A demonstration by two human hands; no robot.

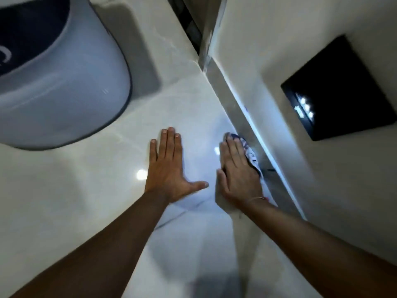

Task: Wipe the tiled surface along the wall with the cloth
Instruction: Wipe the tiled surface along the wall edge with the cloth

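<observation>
Near the bottom of the view two bare forearms reach out over the glossy tiled surface (pixel 90 190). The left hand (pixel 169 168) lies flat on the tile, fingers straight and together, thumb spread, holding nothing; it looks like a brace. Just to its right, the right hand (pixel 238 175) presses flat on the cloth (pixel 250 153), fingers extended over it rather than curled, so the grip is a palm-down press. The blue and white patterned cloth shows past the fingertips and along the hand's right edge, touching the grey strip (pixel 240 108) at the foot of the wall (pixel 279 39).

The wipe seems to be mid-course: the tile shines all over, so I cannot tell which part is already done. The stretch of strip running to the far corner likely remains.

Farther off, a large grey tub (pixel 64 87) with a dark top sits at far left, well apart from the cloth's path. A black panel (pixel 341 87) is on the right wall, above the strip. Nothing blocks the edge.
</observation>
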